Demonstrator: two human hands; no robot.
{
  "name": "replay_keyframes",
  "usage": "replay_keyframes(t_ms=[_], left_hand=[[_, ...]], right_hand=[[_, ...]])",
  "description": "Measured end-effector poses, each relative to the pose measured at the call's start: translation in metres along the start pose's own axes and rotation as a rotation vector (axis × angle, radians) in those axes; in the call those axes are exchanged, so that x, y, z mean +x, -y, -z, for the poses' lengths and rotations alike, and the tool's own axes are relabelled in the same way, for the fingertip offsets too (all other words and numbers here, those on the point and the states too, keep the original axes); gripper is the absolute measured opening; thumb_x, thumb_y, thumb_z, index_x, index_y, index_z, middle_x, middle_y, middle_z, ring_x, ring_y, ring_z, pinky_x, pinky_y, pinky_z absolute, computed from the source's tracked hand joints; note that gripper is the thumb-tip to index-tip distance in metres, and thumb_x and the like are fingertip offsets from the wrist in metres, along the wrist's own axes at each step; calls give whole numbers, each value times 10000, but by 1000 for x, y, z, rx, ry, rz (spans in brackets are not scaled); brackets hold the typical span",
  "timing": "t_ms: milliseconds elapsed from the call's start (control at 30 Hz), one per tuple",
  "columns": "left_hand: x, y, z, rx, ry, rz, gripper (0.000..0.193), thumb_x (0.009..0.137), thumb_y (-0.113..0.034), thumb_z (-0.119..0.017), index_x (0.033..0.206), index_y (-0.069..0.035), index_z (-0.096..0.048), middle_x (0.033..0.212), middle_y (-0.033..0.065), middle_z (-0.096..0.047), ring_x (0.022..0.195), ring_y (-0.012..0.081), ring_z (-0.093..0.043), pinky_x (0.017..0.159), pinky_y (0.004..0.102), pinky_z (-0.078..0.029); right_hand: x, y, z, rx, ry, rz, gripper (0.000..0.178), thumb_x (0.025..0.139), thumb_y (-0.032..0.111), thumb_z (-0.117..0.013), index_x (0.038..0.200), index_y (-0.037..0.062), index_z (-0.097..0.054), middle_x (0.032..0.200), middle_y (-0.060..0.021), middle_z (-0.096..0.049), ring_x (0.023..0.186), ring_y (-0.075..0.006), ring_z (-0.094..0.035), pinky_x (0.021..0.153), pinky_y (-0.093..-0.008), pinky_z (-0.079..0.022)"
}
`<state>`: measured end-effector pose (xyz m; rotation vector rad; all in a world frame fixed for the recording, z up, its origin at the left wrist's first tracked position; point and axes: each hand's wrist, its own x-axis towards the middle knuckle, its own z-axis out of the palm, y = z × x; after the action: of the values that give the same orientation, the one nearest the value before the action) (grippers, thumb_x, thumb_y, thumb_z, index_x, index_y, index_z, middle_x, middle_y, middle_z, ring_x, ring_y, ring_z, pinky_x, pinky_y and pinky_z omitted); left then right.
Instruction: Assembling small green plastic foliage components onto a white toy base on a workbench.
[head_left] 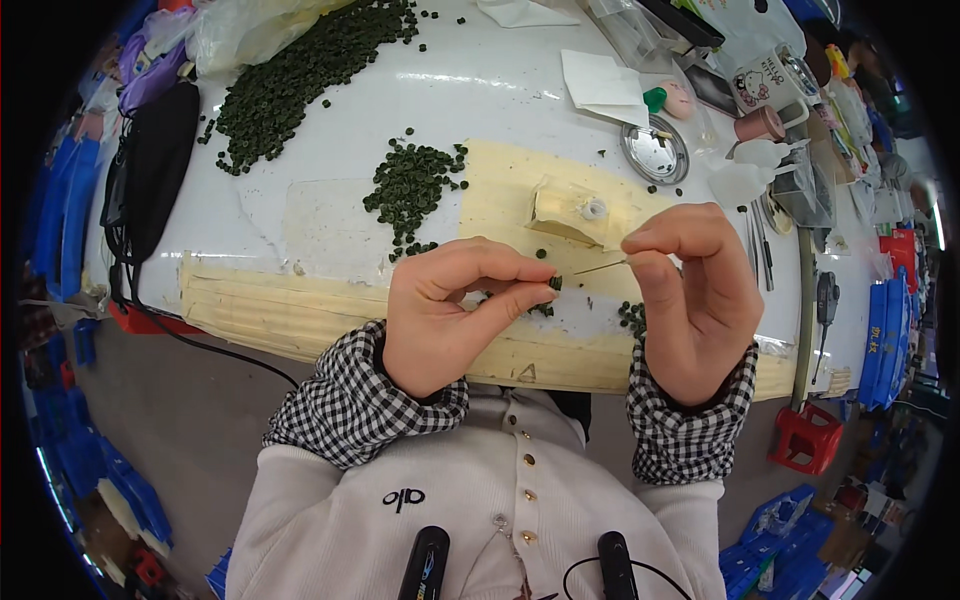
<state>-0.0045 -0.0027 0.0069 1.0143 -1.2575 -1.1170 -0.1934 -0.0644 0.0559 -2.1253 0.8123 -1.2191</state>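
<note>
Over the near part of the table, my left hand (440, 315) pinches a small dark green piece (555, 283) between thumb and forefinger. My right hand (695, 290) is closed in a pinch on a thin needle (600, 267), whose tip points left, just short of that piece. Beyond the hands, a yellow taped block (565, 222) carries a small white cap-like part (594, 209). Loose green pieces (632, 318) lie beside my right wrist, and others are partly hidden under my left fingers. A small pile of the same pieces (415, 185) lies behind my left hand.
A larger heap of green pieces (300, 80) spreads at the far left, beside a black pouch (160, 170). A round metal dish (655, 150), a folded white paper (603, 85), a mug (765, 80) and tweezers (765, 250) occupy the right side. Yellow tape (290, 310) covers the front edge.
</note>
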Motion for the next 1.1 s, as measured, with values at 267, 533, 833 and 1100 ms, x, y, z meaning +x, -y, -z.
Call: replay_keyframes(t_ms=[267,533,833,1100], left_hand=[[1,4,0,22,-2,-50,157,805,55,-682,957,20,-694,900,113,-685,817,150,-661,736,252,-531],[1,1,-1,-5,7,-21,166,789,92,-679,947,41,-674,912,129,-676,840,162,-641,754,267,-516],[1,-1,2,37,23,3,162,784,107,-679,935,51,-668,917,132,-672,838,160,-631,751,264,-507],[0,5,-1,-5,-32,10,160,802,51,-694,960,29,-689,912,109,-678,816,140,-654,735,241,-525]], right_hand=[[-4,-1,-9,250,225,-184,184,984,155,-505,982,-27,-473,937,-124,-580,877,-181,-643,816,-284,-510],[-4,-1,-7,189,254,-178,189,984,153,-505,979,-33,-469,928,-126,-585,878,-181,-647,814,-280,-514],[-4,-3,-9,270,63,-203,129,980,97,-496,974,-31,-474,901,-124,-593,847,-179,-646,791,-278,-523],[4,-25,-12,-289,-231,55,86,848,20,-673,881,-13,-601,779,-89,-613,693,-193,-607,637,-275,-489]])
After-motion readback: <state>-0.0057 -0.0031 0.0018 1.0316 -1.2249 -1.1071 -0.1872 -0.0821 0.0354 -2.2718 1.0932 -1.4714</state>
